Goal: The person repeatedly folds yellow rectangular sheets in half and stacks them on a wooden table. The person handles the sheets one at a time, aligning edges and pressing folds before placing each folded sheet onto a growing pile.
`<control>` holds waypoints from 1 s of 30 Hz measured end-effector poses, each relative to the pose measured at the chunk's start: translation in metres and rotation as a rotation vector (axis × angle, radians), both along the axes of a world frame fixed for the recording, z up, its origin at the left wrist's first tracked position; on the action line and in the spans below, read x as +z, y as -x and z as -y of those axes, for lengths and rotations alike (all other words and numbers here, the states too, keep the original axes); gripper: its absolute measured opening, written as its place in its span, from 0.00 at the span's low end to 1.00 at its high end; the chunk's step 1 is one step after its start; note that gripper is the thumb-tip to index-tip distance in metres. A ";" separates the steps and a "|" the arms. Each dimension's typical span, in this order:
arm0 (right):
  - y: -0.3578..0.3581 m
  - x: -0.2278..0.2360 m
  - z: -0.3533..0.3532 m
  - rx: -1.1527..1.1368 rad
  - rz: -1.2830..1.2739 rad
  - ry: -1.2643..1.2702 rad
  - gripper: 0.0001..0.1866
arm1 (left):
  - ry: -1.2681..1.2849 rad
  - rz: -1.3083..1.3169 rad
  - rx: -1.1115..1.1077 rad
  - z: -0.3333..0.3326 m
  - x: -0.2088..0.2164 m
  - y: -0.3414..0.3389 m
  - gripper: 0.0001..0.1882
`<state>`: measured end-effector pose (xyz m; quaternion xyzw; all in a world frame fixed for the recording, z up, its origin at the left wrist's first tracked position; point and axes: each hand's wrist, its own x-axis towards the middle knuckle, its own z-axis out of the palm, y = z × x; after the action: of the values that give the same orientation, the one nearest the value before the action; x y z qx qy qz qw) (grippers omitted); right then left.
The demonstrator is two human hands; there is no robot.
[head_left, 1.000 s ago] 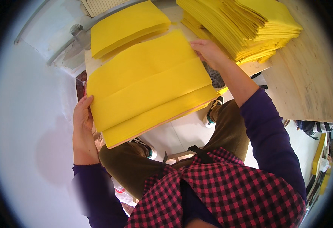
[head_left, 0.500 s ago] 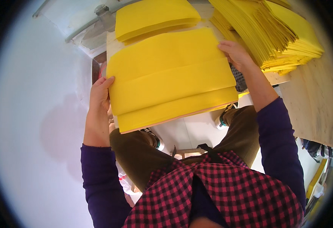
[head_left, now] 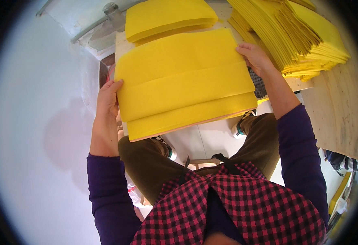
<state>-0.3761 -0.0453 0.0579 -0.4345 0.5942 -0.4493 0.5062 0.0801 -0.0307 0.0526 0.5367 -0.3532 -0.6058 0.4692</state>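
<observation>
Yellow sheet: imo you needed even edges, no tugging
Left hand: half-curled at left edge, couldn't tell if gripping
Right hand: same, far right edge

The left hand and right hand were bare; dark purple sleeves ended partway along the forearms. A pink-and-black checked garment spread across the near middle, a dark purple wedge showing within it, black ties at its far edge. The trousers were olive brown, the shoes dark, white and teal
</observation>
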 end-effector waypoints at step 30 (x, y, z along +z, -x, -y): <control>-0.009 -0.012 -0.011 -0.112 0.163 0.166 0.10 | 0.054 -0.004 0.037 0.000 -0.013 -0.001 0.07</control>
<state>-0.3672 -0.0344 0.0459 -0.4029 0.5352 -0.5583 0.4894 0.0815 -0.0310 0.0397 0.5291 -0.3587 -0.5882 0.4953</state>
